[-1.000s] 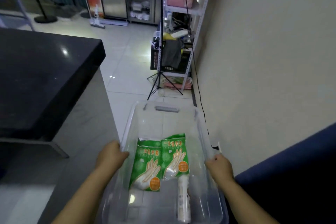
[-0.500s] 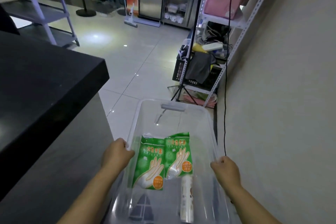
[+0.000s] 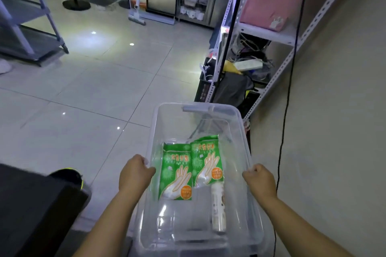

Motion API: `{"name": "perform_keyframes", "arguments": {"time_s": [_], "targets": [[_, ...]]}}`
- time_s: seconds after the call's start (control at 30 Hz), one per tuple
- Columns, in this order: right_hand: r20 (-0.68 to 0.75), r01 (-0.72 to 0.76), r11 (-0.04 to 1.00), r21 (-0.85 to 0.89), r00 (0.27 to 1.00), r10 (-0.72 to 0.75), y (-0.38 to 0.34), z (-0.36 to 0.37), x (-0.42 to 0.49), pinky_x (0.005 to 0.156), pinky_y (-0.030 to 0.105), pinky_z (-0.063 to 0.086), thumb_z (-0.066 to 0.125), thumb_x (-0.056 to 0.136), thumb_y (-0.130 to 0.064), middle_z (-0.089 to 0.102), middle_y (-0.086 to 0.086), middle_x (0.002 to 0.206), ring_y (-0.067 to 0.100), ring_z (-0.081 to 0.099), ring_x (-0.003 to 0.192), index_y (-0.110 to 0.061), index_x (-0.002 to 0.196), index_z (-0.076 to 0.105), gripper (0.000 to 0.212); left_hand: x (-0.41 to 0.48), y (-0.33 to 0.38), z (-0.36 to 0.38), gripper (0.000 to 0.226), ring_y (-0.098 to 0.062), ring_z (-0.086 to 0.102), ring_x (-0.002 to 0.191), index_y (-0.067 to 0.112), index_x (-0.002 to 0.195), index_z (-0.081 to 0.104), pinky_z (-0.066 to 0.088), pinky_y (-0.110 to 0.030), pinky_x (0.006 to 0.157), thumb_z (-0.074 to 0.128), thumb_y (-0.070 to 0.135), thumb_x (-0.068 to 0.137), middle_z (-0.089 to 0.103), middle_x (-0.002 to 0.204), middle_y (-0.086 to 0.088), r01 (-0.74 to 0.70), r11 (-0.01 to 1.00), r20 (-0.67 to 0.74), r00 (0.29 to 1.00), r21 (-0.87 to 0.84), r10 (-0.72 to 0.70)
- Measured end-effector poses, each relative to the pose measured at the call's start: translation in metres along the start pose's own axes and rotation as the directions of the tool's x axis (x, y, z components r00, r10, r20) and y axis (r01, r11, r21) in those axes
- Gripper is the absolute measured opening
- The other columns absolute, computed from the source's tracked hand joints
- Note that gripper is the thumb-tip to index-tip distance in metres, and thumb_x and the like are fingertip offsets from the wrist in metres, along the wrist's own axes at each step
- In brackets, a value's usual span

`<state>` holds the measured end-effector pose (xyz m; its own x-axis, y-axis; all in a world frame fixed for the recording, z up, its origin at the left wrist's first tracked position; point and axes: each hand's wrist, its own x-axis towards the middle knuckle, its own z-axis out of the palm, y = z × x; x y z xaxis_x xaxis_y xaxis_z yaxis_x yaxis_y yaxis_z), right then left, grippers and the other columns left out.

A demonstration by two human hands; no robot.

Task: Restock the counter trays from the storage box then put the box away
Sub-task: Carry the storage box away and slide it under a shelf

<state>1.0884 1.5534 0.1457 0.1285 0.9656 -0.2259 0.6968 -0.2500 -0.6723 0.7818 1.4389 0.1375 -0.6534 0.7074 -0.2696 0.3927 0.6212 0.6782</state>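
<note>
Since a second ago the black counter [image 3: 37, 213] has slid from filling the left side to a sliver at near left, and the metal shelving rack [image 3: 265, 35] at far right looms closer: person is carrying the box away from the counter, toward the rack.

Head view, only one:
- Clear storage box [image 3: 200, 108] held out front, above the tiled floor [image 3: 94, 94], roughly level, long axis pointing away.
- Left hand [image 3: 134, 172] clenched over the left rim, fingers curled inside the wall. Right hand [image 3: 260, 179] clamped the same way on the right rim. Grips sit opposite each other near mid-length, likely to balance the load and stop the box tipping.
- Contents: two green glove packets [image 3: 177, 173] lying flat side by side, overlapping slightly, mid-box. White roll [image 3: 218, 206] lying lengthwise at near right, touching the right packet's near edge. Rest of the box floor is bare.
- Grey handle clip on the far rim, no lid visible.
- Black cable [image 3: 287, 98] hangs down the wall at right, just beside the right hand. Snag risk if the box swings right.
- Tripod legs visible through the far wall of the box, by the rack foot.

Judgement: restock looks done, this is the put-away leg. Counter trays not in view.
</note>
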Motion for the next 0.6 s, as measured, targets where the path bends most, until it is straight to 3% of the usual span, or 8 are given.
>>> {"name": "perform_keyframes", "arguments": {"time_s": [0.2, 0.37, 0.6], "targets": [[0.055, 0.068, 0.998, -0.006, 0.996, -0.068, -0.053, 0.045, 0.107, 0.053, 0.029, 0.034, 0.062, 0.074, -0.01, 0.048, 0.004, 0.059, 0.02, 0.045, 0.056, -0.008, 0.059, 0.046, 0.022, 0.083, 0.022, 0.013, 0.014, -0.024, 0.053, 0.072, 0.013, 0.082, 0.054, 0.035, -0.027, 0.061, 0.065, 0.014, 0.072, 0.059, 0.082, -0.004, 0.097, 0.995, -0.043, 0.994, -0.008, -0.097], [0.155, 0.127, 0.992, -0.021, 0.98, -0.122, -0.127, 0.088, 0.198, 0.054, 0.031, 0.036, 0.062, 0.07, -0.012, 0.054, 0.009, 0.061, 0.025, 0.049, 0.059, 0.001, 0.067, 0.055, 0.015, 0.152, 0.053, 0.001, 0.019, -0.03, 0.058, 0.074, 0.01, 0.085, 0.056, 0.037, -0.03, 0.062, 0.067, 0.016, 0.071, 0.061, 0.083, -0.008, 0.217, 0.976, -0.16, 0.963, -0.029, -0.219], [0.333, 0.304, 0.944, -0.125, 0.909, -0.249, -0.223, 0.147, 0.282, 0.06, 0.031, 0.04, 0.065, 0.077, -0.019, 0.053, -0.002, 0.064, 0.023, 0.053, 0.067, -0.021, 0.062, 0.047, 0.023, 0.224, 0.072, -0.028, 0.019, -0.025, 0.053, 0.075, 0.01, 0.087, 0.058, 0.035, -0.029, 0.064, 0.068, 0.015, 0.071, 0.06, 0.083, -0.005, 0.333, 0.936, -0.305, 0.885, -0.114, -0.352]]}}
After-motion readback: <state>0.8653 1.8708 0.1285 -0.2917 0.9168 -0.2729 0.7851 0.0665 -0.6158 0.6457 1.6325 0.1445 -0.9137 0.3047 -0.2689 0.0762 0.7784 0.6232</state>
